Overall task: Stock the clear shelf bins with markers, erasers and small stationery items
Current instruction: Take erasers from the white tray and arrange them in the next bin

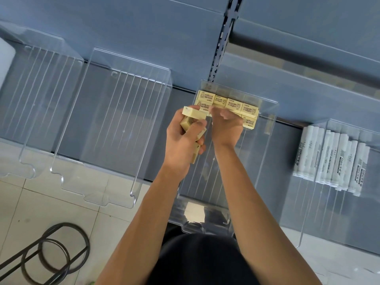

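Left hand (183, 138) grips spare erasers (193, 114) just left of the right hand (226, 126), whose curled fingers meet the eraser row (232, 105) in the bin (267, 140). Pinch unclear.

Pale tiled floor (98, 225) across the lower left, grout lines showing, and again at the lower right corner. On those tiles at bottom left, a black wire stand (62, 224) of overlapping rings and straight bars, partly cut off by the frame edge. Dark blue-grey shelf (181, 103) across the middle, lighter blue-grey back panel (144, 27) above it. Dark slotted upright (221, 44) running down the panel at top centre. White blurred object (5, 60) at the far left edge, not identifiable. Dark garment (201, 260) at bottom centre.
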